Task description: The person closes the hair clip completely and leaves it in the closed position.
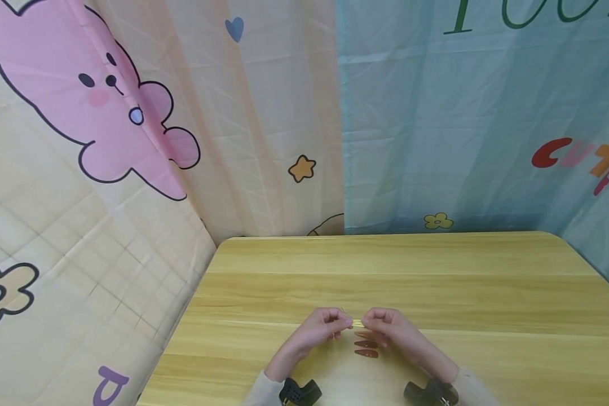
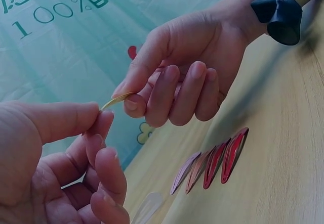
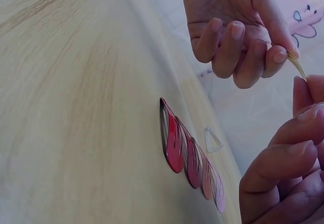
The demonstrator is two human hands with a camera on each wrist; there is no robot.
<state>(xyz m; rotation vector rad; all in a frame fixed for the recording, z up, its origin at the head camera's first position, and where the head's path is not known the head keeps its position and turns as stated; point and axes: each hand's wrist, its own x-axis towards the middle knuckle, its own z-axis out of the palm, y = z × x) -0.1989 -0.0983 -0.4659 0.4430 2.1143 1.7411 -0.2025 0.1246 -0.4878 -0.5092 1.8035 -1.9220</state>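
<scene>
Both hands pinch a thin yellow snap hair clip [image 2: 115, 100] between them, one at each end, just above the table. My left hand [image 1: 318, 329] holds one end between thumb and index finger, its other fingers loosely curled. At the opposite end, the thumb and index finger of my right hand [image 1: 397, 332] grip the clip. Below the hands, a red hair clip [image 3: 174, 150], a dark red one [image 3: 191, 166], an orange-pink one [image 3: 205, 178] and a lilac-pink one [image 3: 218, 191] lie side by side on the table. A whitish clip [image 2: 148, 207] lies beyond the lilac-pink one.
The wooden table [image 1: 264, 287] has a light grain and rounded far corners. A printed curtain [image 1: 264, 124] hangs behind it and along the left side. Dark wrist cameras [image 1: 300, 392] sit on both wrists.
</scene>
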